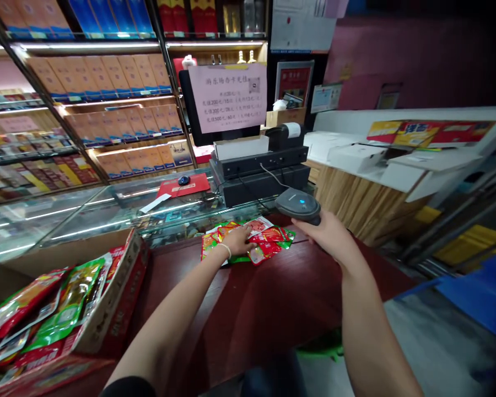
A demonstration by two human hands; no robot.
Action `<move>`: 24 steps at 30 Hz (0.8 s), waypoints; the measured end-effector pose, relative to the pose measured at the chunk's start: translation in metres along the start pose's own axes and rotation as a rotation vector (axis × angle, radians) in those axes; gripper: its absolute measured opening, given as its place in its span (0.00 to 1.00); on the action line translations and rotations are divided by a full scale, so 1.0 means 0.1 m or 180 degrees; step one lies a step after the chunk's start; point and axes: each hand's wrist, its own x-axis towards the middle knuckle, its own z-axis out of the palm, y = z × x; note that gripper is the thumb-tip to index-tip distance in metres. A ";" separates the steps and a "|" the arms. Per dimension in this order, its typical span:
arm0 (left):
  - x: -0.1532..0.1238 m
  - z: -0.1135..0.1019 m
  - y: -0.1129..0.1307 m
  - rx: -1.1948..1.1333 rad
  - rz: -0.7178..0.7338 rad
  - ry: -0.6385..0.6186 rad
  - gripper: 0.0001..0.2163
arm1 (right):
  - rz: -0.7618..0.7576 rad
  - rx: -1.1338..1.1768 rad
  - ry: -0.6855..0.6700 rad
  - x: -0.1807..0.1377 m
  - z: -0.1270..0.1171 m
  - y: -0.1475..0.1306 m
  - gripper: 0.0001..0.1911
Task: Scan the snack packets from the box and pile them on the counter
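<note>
My right hand is wrapped round the handle of a dark grey barcode scanner, whose blue light glows on top. The scanner is held just above the dark red counter, to the right of several snack packets. These packets are red and green, shiny, and lie overlapping in a loose pile. On top of the pile rests my left hand, fingers apart, with a pale band at the wrist. A cardboard box at the left holds more packets of this kind.
Behind the pile is a glass display counter with a red mat and a mouse. A till with a screen covered by a pink notice stands behind the scanner. Boxed goods fill the shelves.
</note>
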 end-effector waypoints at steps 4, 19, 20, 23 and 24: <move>0.04 0.06 -0.01 -0.0100 0.0187 0.0142 0.31 | 0.0077 0.0068 -0.0085 -0.01 0.00 -0.04 0.20; -1.74 -1.52 -0.89 -0.0613 -0.0728 0.1378 0.17 | -0.0702 0.0405 -0.0328 0.02 0.83 -0.97 0.21; -1.93 -1.58 -1.00 -0.0654 -0.0862 0.1500 0.17 | -0.0777 0.0453 -0.0402 0.01 0.93 -1.08 0.21; -2.49 -1.67 -1.34 -0.0692 -0.1236 0.1743 0.17 | -0.0949 0.0473 -0.0601 -0.06 1.25 -1.42 0.21; -2.67 -1.68 -1.45 -0.0696 -0.1330 0.1788 0.17 | -0.0999 0.0477 -0.0666 -0.08 1.36 -1.53 0.21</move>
